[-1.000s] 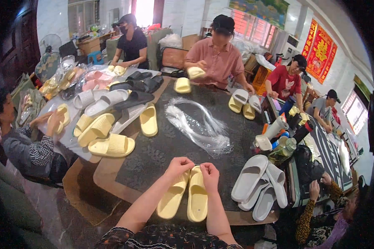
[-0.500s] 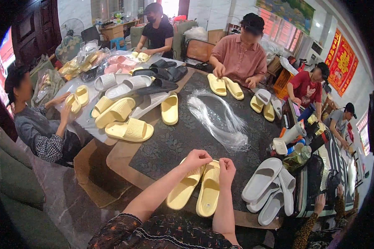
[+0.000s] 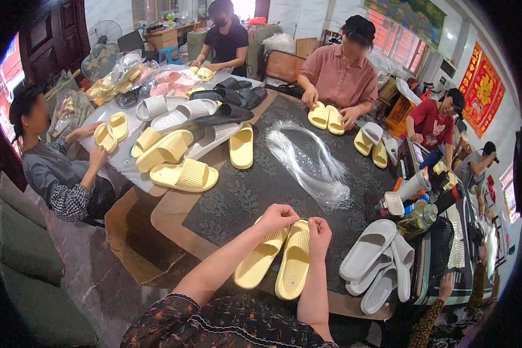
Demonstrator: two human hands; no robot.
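**Yellow pair being joined at the near edge**

Both hands pinch at the toe ends of a yellow slipper pair: left hand closed over one tip, right hand closed beside it (any tie is too fine to see). Just right lie grey slippers; beyond, clear plastic strands on the counter; farther left, loose yellow slippers seemingly wait.

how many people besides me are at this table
5: one at the left, one at the far end, one in pink opposite, two on the right. Others may be hidden.

Dark patterned table, barred windows, grey floor
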